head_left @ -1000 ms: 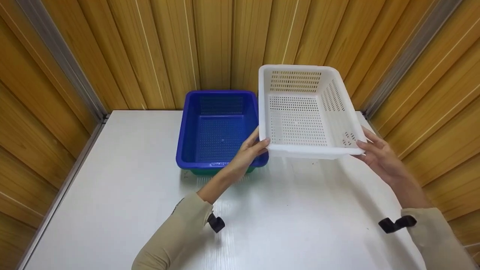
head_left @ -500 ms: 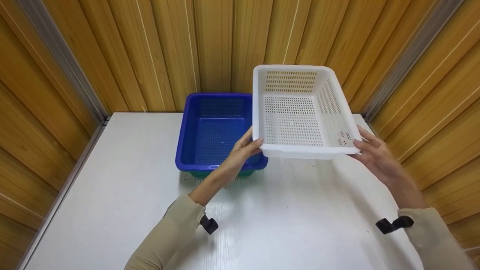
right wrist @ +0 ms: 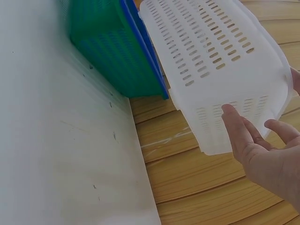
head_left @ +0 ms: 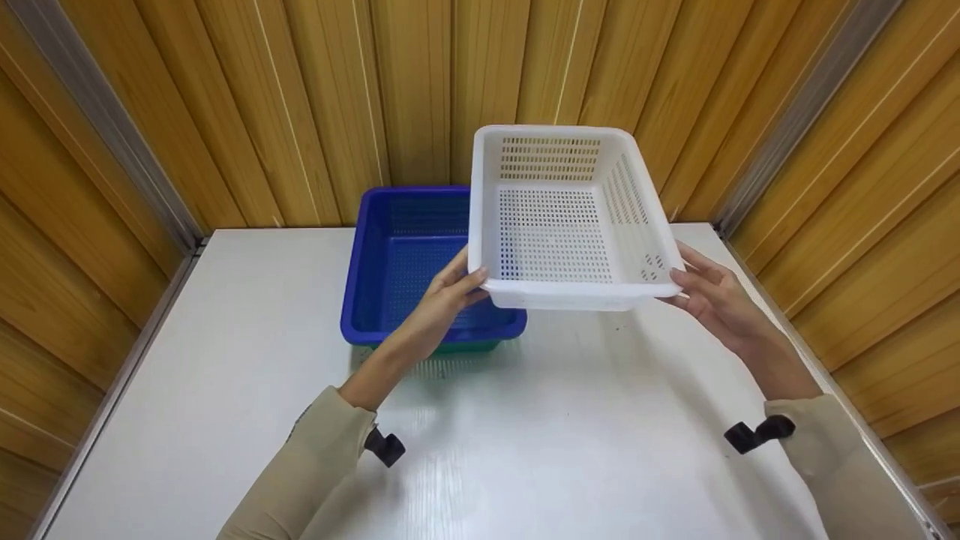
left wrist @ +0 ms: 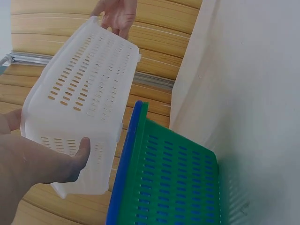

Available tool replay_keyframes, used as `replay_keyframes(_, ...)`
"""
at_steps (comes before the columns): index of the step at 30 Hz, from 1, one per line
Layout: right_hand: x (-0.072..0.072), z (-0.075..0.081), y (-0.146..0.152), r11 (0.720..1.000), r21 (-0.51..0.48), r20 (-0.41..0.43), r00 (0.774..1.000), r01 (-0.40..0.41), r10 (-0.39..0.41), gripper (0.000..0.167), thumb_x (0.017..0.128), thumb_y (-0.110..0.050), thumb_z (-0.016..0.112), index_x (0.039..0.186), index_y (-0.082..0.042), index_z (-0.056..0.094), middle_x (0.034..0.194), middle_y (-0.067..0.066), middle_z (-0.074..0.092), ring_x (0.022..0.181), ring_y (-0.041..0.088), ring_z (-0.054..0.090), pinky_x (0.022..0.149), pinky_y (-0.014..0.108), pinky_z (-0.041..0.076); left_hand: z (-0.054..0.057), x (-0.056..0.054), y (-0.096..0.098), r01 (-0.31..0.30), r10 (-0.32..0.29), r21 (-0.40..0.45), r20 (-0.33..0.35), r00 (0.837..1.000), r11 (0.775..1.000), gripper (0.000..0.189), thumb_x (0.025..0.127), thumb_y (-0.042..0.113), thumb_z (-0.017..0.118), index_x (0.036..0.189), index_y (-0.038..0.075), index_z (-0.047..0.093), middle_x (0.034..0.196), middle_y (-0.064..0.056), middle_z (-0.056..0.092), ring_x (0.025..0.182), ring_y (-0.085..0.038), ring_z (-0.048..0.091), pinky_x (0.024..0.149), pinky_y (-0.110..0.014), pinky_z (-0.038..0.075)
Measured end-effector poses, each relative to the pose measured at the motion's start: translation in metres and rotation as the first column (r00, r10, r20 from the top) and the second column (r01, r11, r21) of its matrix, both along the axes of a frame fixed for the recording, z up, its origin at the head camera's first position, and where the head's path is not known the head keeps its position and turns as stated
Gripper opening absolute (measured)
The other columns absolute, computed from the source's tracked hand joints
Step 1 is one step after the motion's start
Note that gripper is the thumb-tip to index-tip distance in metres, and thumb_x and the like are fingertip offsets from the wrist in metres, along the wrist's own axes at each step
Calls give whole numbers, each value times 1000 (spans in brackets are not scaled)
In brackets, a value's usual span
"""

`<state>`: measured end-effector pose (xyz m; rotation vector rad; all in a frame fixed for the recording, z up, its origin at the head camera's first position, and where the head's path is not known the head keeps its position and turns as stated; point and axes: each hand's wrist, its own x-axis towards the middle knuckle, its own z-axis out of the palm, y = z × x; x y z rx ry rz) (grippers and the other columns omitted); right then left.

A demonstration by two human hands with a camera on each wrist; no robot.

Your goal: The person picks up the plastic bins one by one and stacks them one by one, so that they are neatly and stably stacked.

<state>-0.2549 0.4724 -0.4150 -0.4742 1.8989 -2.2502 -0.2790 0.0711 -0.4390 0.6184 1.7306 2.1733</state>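
Observation:
A white perforated plastic basket (head_left: 555, 225) is held up in the air, its open top tipped toward the head camera. My left hand (head_left: 442, 300) grips its near left corner, thumb over the rim. At the near right corner my right hand (head_left: 716, 296) holds the rim the same way. Below and to the left stands a blue basket (head_left: 358, 262), nested in a green basket (left wrist: 178, 173) on the table. The white one hangs over the blue one's right side and hides part of it. In both wrist views, fingers support the white basket's walls from outside.
The white table (head_left: 570, 450) carries the nested baskets near its back edge. Wood-look panels (head_left: 420, 90) rise behind and on both sides, with metal posts (head_left: 810, 112) at the corners.
Both hands have carried the white basket to the left, so it now overlaps more of the blue basket. The grip looks the same. The head view has shifted slightly.

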Motion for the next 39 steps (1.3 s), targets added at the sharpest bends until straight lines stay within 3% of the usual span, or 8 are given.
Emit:
replay_keyframes(11, -12, 0, -25, 999, 34, 30, 999, -22, 21, 60, 106, -3, 47, 162, -9, 27, 157, 10, 45, 130, 21, 60, 103, 38, 56, 2, 0, -30, -27, 27, -12, 27, 999, 1000, 66, 109, 29, 49, 166, 20, 16, 170, -11, 23, 156, -37, 27, 125, -60, 24)
replay_keyframes(18, -21, -3, -45, 999, 27, 42, 999, -33, 32, 61, 106, -5, 49, 162, -9, 28, 157, 11, 44, 130, 22, 59, 103, 38, 56, 10, 1, -52, -46, 49, -58, 60, 997, 997, 66, 107, 32, 51, 165, 24, 19, 169, -8, 26, 155, -36, 28, 125, -57, 28)
replay_keyframes(25, -30, -2, -68, 998, 21, 35, 998, -55, 55, 61, 105, -5, 51, 162, -8, 29, 160, 15, 41, 134, 26, 57, 104, 38, 55, 15, -1, -74, -69, 74, -84, 56, 996, 994, 65, 108, 30, 49, 165, 24, 19, 169, -9, 24, 155, -36, 26, 125, -60, 24)
replay_keyframes(35, -28, 1, -101, 997, 48, 0, 999, 54, -54, 56, 101, -6, 59, 155, -4, 42, 154, 17, 49, 131, 32, 58, 99, 38, 58, 10, 1, -104, -72, 74, -28, 68, 995, 997, 60, 109, 25, 47, 164, 23, 22, 168, -13, 26, 154, -38, 26, 125, -58, 26)
replay_keyframes(39, -29, -1, -113, 998, 36, 6, 999, 46, -46, 57, 101, -6, 59, 155, -6, 42, 156, 18, 45, 134, 34, 55, 100, 39, 58, 9, 3, -116, -70, 72, -22, 74, 995, 997, 60, 110, 23, 45, 165, 22, 21, 168, -14, 25, 153, -39, 26, 125, -58, 26)
